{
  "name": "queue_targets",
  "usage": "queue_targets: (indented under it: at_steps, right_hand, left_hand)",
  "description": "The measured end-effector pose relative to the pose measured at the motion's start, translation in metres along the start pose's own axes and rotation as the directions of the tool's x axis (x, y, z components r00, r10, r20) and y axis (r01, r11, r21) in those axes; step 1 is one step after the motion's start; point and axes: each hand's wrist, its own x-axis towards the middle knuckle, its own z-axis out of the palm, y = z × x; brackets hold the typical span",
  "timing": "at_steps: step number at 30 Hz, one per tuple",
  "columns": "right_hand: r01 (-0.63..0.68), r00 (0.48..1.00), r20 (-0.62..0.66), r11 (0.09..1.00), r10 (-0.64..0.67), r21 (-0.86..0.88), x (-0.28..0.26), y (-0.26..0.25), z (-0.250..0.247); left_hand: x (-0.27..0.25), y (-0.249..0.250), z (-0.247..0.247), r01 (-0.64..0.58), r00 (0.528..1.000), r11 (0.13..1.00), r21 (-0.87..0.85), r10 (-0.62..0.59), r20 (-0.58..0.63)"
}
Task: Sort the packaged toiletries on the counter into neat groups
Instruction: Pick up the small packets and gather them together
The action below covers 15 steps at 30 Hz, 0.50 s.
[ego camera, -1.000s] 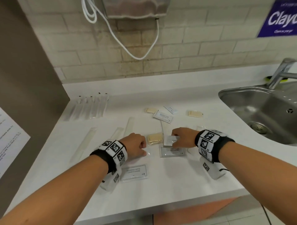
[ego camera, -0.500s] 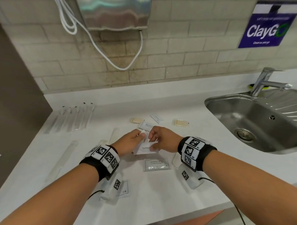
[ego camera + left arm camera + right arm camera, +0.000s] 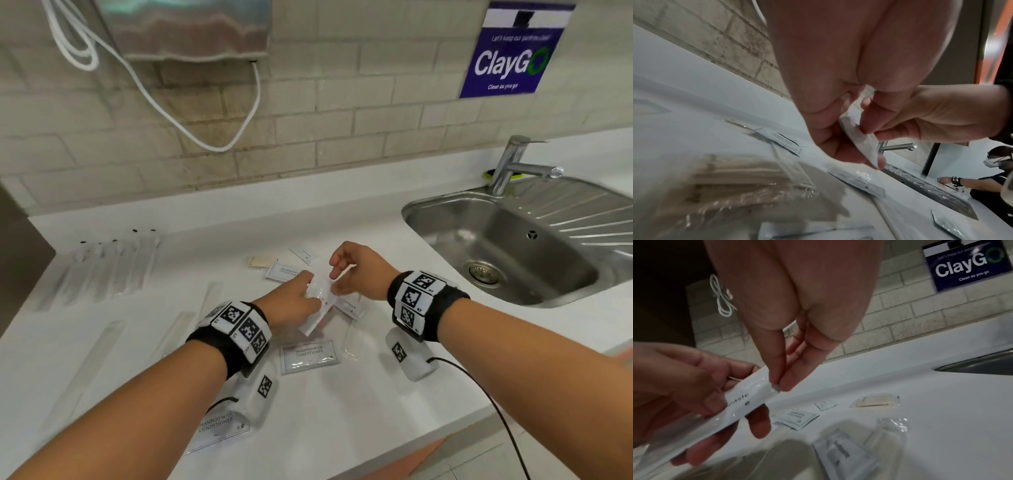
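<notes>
Midway, the left hand (image 3: pixel 294 301) grips a white sachet (image 3: pixel 317 308) above the counter (image 3: pixel 394 394), and the right hand (image 3: pixel 352 270) pinches its clear wrapper edge at 12 o'clock. Outward, sorting looks partly done: toothbrushes (image 3: pixel 113 270) lie in a row at 10 o'clock, while shampoo packets (image 3: pixel 309 356) at 6 o'clock and soaps (image 3: pixel 255 262) at 11 o'clock remain scattered, still to group.
</notes>
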Motion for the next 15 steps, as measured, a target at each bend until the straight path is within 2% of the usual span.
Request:
queue_targets:
  at_steps: [4, 7, 11, 15]
  right_hand:
    - [0.001, 0.998, -0.055, 0.999, -0.004, -0.049, 0.022, -0.005, 0.001]
    - [-0.068, 0.992, -0.114, 0.989, 0.053, -0.132, 0.045, -0.009, 0.002]
    - [-0.204, 0.977, -0.119, 0.932, 0.176, -0.298, 0.073, -0.011, 0.004]
    - [-0.222, 0.975, -0.098, 0.854, 0.200, -0.470, 0.103, -0.007, 0.013]
  left_hand:
    - [0.012, -0.002, -0.010, 0.020, 0.998, 0.999, 0.025, -0.018, -0.058]
    - [0.020, -0.004, -0.020, 0.024, 0.990, 1.000, -0.003, -0.024, -0.135]
    - [0.030, -0.005, -0.033, 0.018, 0.979, 0.973, -0.229, -0.063, -0.193]
    - [0.045, -0.014, -0.045, 0.042, 0.963, 0.931, -0.363, -0.134, -0.233]
